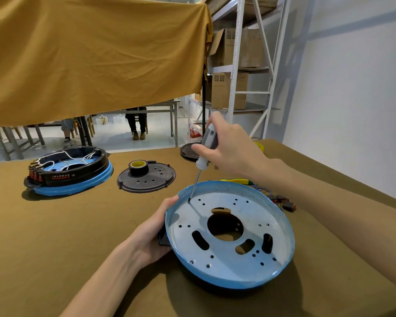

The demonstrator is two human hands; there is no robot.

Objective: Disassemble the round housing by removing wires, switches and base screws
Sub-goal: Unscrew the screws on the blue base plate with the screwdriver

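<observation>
Two hands busy: left hand (154,234) grips near-left rim of blue round housing (230,234) on worktop (55,236); right hand (232,149) grips screwdriver (205,154), tip in far-left base screw (188,202).

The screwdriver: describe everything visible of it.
The screwdriver has a thick grey and white handle, plastic by its look, and a thin bare metal shaft. It stands steeply, its top tilted to the right. The right hand has its grip round the handle. The tip is down on a screw point near the far left edge of the pale metal floor of the blue-rimmed round housing, which the left hand steadies at its left rim.
</observation>
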